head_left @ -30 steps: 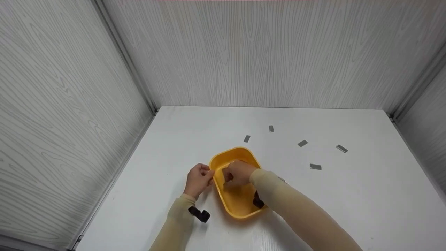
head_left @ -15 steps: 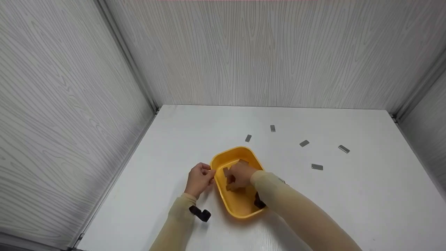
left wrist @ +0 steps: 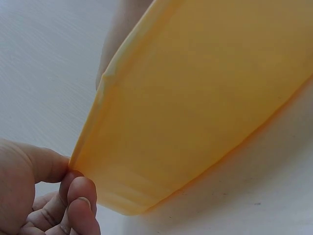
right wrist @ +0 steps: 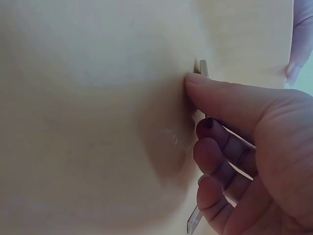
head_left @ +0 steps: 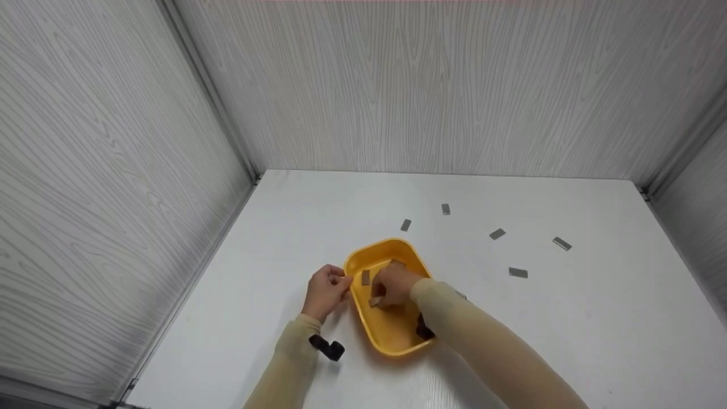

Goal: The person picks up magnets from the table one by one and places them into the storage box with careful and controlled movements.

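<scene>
A yellow plastic bin (head_left: 379,339) stands on the table, its rim pinched between thumb and finger of my left hand (head_left: 324,294) at the left side. My right hand (head_left: 396,284) reaches down inside the bin, fingers curled. Between its thumb and index finger it pinches a small flat grey piece (right wrist: 203,67), seen edge-on in the right wrist view. Another small grey piece (head_left: 366,277) lies in the bin by the left wall. A further piece (head_left: 398,263) shows at the bin's far end, partly hidden by my right hand.
Several similar grey pieces lie scattered on the white table (head_left: 238,272) beyond and right of the bin, the nearest grey piece (head_left: 518,272) at the right. Wood-grain panels (head_left: 397,85) wall in the back and sides.
My right hand has shifted slightly right inside the bin, uncovering the grey piece by the left wall. My left hand keeps hold of the rim.
</scene>
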The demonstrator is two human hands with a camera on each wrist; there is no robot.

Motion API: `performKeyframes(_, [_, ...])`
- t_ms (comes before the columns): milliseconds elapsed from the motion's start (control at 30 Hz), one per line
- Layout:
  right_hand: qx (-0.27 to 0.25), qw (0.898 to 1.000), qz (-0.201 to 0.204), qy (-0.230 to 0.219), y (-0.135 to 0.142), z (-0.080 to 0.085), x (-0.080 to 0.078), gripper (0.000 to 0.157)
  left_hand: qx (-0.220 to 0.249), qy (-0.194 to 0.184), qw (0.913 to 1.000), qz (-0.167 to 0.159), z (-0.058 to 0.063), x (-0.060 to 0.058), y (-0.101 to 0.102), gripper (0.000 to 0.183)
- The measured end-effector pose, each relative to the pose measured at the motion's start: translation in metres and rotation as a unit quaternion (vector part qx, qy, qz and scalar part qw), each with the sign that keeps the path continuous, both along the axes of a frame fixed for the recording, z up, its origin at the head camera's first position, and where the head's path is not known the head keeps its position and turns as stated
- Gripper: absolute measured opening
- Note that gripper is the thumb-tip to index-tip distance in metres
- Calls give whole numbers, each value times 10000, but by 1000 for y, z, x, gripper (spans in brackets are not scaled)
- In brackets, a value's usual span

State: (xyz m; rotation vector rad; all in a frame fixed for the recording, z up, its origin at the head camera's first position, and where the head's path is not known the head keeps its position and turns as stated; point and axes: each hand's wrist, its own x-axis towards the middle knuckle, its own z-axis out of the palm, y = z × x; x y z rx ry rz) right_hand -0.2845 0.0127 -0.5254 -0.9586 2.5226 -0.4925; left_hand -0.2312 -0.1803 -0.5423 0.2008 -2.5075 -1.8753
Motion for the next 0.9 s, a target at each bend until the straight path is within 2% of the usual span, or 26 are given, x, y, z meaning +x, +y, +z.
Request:
performKeyframes(367, [-121,9998,-129,31,-1,-3,-3,14,64,-66,10000,21,1,0,0,23])
performKeyframes(600, [-195,9975,119,671,-1,-6,-6,17,55,34,10000,-22,-1,0,-1,22])
performKeyframes(733, [-215,9972,105,710,-1,-6,-7,13,43,-17,10000,-5,-2,-1,0,22])
performKeyframes(900, [-298,9946,184,980,0,-6,-8,6,55,-66,10000,28,-1,-1,0,20])
